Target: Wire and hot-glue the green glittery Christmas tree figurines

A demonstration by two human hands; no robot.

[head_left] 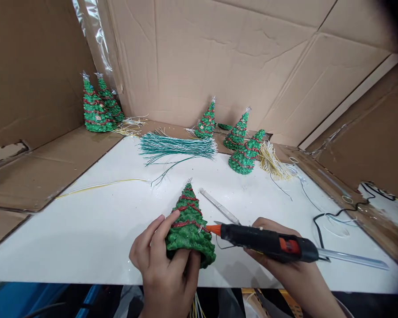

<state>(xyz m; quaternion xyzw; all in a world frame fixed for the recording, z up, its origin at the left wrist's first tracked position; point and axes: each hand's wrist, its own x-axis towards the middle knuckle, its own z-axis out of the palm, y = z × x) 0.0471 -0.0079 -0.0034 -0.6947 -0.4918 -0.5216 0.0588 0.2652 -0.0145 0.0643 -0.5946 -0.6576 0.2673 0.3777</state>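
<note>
A green miniature Christmas tree [189,236] with red garlands and a clear star on top leans back in my left hand [164,256]. The fingers of that hand wrap its side and reach into its hollow base. My right hand [285,260] is closed around a black glue gun [258,240] with an orange nozzle and a clear glue stick out of its rear. The nozzle tip touches or nearly touches the lower red garland, beside a small clear bit. Behind the gun lie a white pen-like tool [219,205] and a thin metal blade tip.
More green trees stand at the back left [97,112], back middle [205,121] and right [245,154]. A bundle of green wires [177,145] lies across the white table [86,238]. Yellow-white wires [273,161] and a black cable [316,227] are at right. Cardboard walls [219,57] surround it.
</note>
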